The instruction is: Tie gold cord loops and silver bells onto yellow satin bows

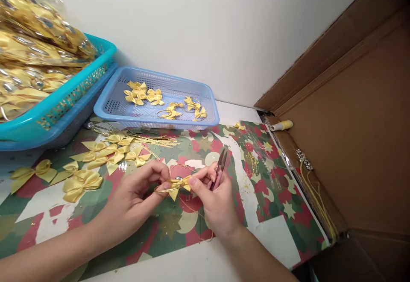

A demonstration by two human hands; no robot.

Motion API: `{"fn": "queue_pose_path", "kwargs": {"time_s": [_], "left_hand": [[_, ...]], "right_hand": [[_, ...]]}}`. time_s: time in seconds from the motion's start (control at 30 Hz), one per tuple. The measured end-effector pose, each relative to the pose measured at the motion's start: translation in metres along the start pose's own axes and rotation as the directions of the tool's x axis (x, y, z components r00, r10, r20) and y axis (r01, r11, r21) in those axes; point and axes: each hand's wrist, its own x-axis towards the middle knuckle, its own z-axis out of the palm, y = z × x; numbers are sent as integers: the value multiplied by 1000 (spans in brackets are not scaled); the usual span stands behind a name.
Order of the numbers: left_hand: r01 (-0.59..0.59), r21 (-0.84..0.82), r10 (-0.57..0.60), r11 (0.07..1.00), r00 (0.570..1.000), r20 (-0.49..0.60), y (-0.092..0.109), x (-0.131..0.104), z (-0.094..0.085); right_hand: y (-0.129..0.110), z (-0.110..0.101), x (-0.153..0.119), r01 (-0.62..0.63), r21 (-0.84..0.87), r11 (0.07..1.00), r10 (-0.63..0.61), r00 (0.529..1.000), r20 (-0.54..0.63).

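Observation:
Between my two hands is a yellow ribbon bow (174,193) with a gold wire or cord looped about it. My left hand (141,196) pinches the bow's left side together with the gold strand. Thumb and finger of my right hand (218,201) grip the bow's right side. That same right hand also keeps a pair of small thread snips (221,166) in its palm, blades pointing up and away. Loose yellow bows (82,183) lie on the table left of my hands. Beyond them is a bundle of gold wire strips (156,140).
A blue basket (156,73) at the back holds several bows, some with gold rings. Left of it, a turquoise basket (99,45) is heaped with bagged gold bows. A cardboard wall (349,115) borders the right side, with a yellowish roll (282,125) beside it. Patterned paper covers the table.

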Motion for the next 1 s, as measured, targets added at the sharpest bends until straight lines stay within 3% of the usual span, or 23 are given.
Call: {"fn": "queue_pose_path", "kwargs": {"time_s": [0.17,0.33,0.53,0.83,1.0], "left_hand": [[43,-61,-45,997,998,-34,-7,-2,-1],[125,-135,-125,983,992,8,-7,-5,1],[117,-165,-116,979,993,16,-2,-2,4],[84,-55,-86,995,996,-22,1,0,1],[79,-60,-81,995,996,-44,5,2,3]], "right_hand": [[3,1,0,-57,78,995,58,998,-15],[4,2,1,-142,176,974,149,988,-29],[5,2,-1,-139,196,971,150,988,-40],[1,6,-1,-200,189,961,202,979,7],[2,7,-1,-198,265,944,204,979,5]]}}
